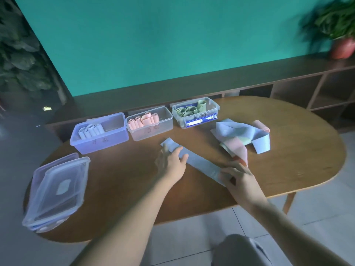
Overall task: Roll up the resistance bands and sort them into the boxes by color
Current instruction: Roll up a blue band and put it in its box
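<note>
- The wooden counter (123,181) lies under both our hands and carries everything else.
- Well to the left of our left hand sits a stack of clear lids (55,191).
- Beyond our left hand stand three boxes: the blue box (99,141) with pale rolls, the pink box (151,131) with pink rolls, and farther right the clear box (196,114) with green rolls.
- Beyond our right hand is a loose pile of bands (240,137), blue, pink and pale green, unrolled.
- The blue band (199,163) stretches flat on the counter between our hands.
- Our left hand (171,162) presses on the band's far end with fingers straight and spread.
- Our right hand (240,179) grips the near end with curled fingers; it seems to be starting a roll, though blur hides the fold.
</note>
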The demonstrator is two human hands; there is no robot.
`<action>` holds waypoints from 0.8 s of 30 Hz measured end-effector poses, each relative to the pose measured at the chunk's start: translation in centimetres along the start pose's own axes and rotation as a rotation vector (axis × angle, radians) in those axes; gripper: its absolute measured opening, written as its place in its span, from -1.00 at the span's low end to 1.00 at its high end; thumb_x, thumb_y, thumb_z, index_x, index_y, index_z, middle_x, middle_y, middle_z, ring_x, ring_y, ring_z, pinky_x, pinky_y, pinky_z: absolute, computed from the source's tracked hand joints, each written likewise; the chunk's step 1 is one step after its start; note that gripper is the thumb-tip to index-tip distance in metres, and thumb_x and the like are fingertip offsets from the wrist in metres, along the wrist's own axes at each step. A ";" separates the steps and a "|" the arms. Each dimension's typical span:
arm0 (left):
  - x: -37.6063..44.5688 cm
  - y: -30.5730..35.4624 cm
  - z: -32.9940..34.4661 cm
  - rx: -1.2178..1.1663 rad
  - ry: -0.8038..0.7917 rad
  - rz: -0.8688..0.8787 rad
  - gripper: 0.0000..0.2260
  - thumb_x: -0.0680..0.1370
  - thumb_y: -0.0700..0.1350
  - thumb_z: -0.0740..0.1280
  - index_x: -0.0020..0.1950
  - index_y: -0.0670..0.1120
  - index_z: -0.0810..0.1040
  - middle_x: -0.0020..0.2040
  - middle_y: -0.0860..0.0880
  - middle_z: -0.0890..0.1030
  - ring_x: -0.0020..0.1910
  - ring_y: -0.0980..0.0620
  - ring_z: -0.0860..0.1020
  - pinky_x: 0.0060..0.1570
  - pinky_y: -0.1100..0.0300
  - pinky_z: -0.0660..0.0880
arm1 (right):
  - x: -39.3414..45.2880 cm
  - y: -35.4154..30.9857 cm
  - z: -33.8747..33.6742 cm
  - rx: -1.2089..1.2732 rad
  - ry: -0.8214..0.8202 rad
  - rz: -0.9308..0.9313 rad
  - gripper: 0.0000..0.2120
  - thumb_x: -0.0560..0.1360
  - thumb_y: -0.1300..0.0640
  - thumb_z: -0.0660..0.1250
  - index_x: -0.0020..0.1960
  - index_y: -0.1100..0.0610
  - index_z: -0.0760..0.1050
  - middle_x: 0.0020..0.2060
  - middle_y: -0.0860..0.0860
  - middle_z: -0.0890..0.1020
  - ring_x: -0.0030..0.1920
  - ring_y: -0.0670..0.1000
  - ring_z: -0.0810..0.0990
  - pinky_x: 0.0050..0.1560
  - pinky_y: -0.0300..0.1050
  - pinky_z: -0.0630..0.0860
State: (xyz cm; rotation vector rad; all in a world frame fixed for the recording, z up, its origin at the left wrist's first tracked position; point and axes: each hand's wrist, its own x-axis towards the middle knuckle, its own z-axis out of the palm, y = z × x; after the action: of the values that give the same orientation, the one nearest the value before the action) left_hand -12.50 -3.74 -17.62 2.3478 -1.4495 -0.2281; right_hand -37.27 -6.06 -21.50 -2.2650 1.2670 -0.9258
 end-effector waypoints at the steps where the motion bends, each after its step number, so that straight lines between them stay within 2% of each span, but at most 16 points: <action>1: 1.2 -0.7 -0.2 0.013 0.007 -0.025 -0.61 0.67 0.23 0.10 0.47 0.21 0.42 0.64 -0.15 0.07 0.58 -0.20 0.11 0.49 -0.16 0.14 | 0.0 0.0 0.2 -0.035 0.010 -0.005 -0.89 0.50 0.11 0.49 0.03 0.05 0.70 0.13 -0.04 0.61 0.14 0.07 0.58 0.17 -0.02 0.53; 3: 3.4 -2.1 -0.4 0.032 0.009 -0.063 -0.65 0.68 0.21 0.10 0.43 0.26 0.47 0.63 -0.19 0.11 0.57 -0.23 0.12 0.49 -0.17 0.12 | -0.1 -0.3 0.6 -0.144 0.037 -0.029 -0.88 0.50 0.05 0.50 0.04 0.00 0.70 0.14 -0.07 0.63 0.21 0.07 0.54 0.14 0.05 0.49; 5: 5.2 -3.1 -0.4 0.046 0.015 -0.079 -0.68 0.68 0.18 0.11 0.38 0.26 0.52 0.55 -0.20 0.27 0.51 -0.24 0.24 0.44 -0.15 0.20 | -0.3 -0.7 0.7 -0.230 0.053 -0.044 -0.85 0.51 -0.01 0.48 0.07 -0.04 0.68 0.13 -0.12 0.65 0.25 0.03 0.50 0.09 0.04 0.43; 8: 7.0 -4.0 -0.5 0.023 0.066 -0.059 -0.72 0.66 0.11 0.18 0.22 0.17 0.65 0.27 -0.07 0.57 0.28 -0.19 0.47 0.21 -0.02 0.37 | -0.4 -0.9 0.8 -0.288 0.074 -0.062 -0.83 0.54 -0.06 0.43 0.10 -0.07 0.67 0.13 -0.17 0.65 0.25 0.01 0.48 0.04 -0.04 0.28; 11: 7.9 -4.5 -0.5 -0.119 0.104 -0.053 -0.81 0.57 -0.06 0.28 -0.12 -0.03 0.67 -0.03 -0.06 0.62 0.05 -0.21 0.58 0.01 0.08 0.44 | -0.5 -0.7 1.0 -0.310 0.066 -0.052 -0.83 0.56 -0.10 0.39 0.11 -0.10 0.66 0.14 -0.19 0.63 0.28 0.01 0.46 0.03 -0.07 0.19; 13: 8.3 -4.7 -0.7 -0.212 0.101 -0.036 -0.81 0.54 -0.17 0.27 -0.22 -0.05 0.64 -0.05 -0.10 0.63 -0.02 -0.24 0.61 -0.07 0.08 0.54 | -0.7 -0.7 1.1 -0.320 0.062 -0.047 -0.83 0.58 -0.12 0.37 0.11 -0.13 0.65 0.14 -0.19 0.62 0.27 0.02 0.45 0.05 -0.08 0.16; 15: 8.5 -4.4 -1.2 -0.258 0.130 0.014 -0.76 0.57 -0.26 0.28 -0.13 -0.02 0.71 0.08 -0.13 0.64 0.04 -0.20 0.61 -0.03 0.10 0.56 | -1.2 -1.1 1.4 -0.307 0.071 -0.073 -0.83 0.58 -0.13 0.35 0.08 -0.13 0.66 0.10 -0.19 0.63 0.23 0.03 0.47 0.06 -0.07 0.17; 18: 9.1 -4.2 -2.5 -0.185 0.208 0.128 -0.82 0.59 -0.31 0.33 0.04 -0.17 0.72 0.14 -0.17 0.60 0.13 -0.18 0.54 0.00 0.19 0.38 | -2.2 -2.6 2.2 -0.251 0.063 -0.141 -0.80 0.59 -0.17 0.32 0.04 -0.10 0.65 0.07 -0.17 0.62 0.16 0.04 0.49 0.11 0.01 0.29; 21: 9.7 -5.3 -4.4 -0.061 0.217 0.234 -0.82 0.60 -0.26 0.34 0.08 -0.13 0.73 0.15 -0.13 0.61 0.11 -0.18 0.55 0.00 0.10 0.46 | -2.9 -5.0 3.4 -0.192 -0.044 -0.226 -0.69 0.58 -0.30 0.23 0.09 -0.14 0.60 0.11 -0.17 0.57 0.05 0.01 0.48 0.03 0.01 0.38; 24: 9.7 -7.2 -6.1 -0.016 0.188 0.242 -0.81 0.63 -0.24 0.31 0.13 -0.12 0.72 0.21 -0.12 0.59 0.12 -0.17 0.57 0.05 0.10 0.48 | -3.5 -7.6 5.0 -0.107 -0.144 -0.327 -0.70 0.57 -0.32 0.22 0.08 -0.16 0.58 0.14 -0.20 0.55 0.04 -0.03 0.46 -0.04 -0.03 0.37</action>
State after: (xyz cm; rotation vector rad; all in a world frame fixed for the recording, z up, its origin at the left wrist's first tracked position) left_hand -0.13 -8.10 -14.28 2.0921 -1.6102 0.0442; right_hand -30.48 0.97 -21.68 -2.6233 0.9213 -0.7975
